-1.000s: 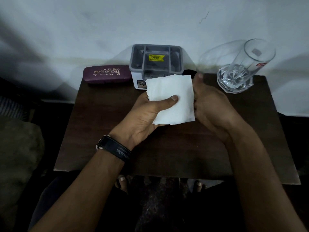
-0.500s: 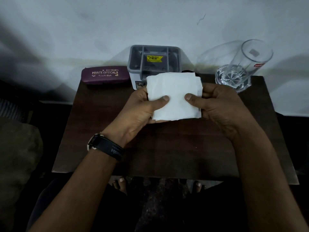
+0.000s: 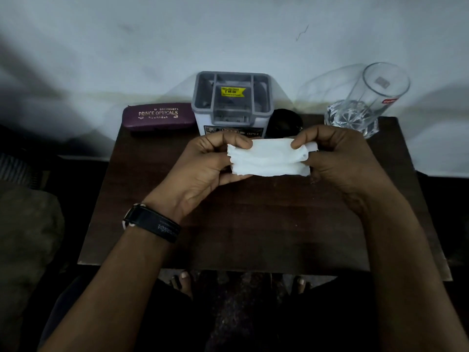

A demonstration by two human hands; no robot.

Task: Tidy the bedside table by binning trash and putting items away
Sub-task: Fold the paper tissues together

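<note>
Dark table [image 3: 253, 232] carries case [image 3: 158, 117], organizer [image 3: 232, 105], glass [image 3: 365, 102] (tilted).

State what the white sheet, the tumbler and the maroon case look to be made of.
White sheet: soft tissue paper, matte; it creases and bunches between both hands. Tumbler: clear glass, probably, glossy, with a thick faceted base; hard plastic is possible. Maroon case: looks like a leatherette-covered hard shell, with a dull sheen and gold printed lettering.
</note>
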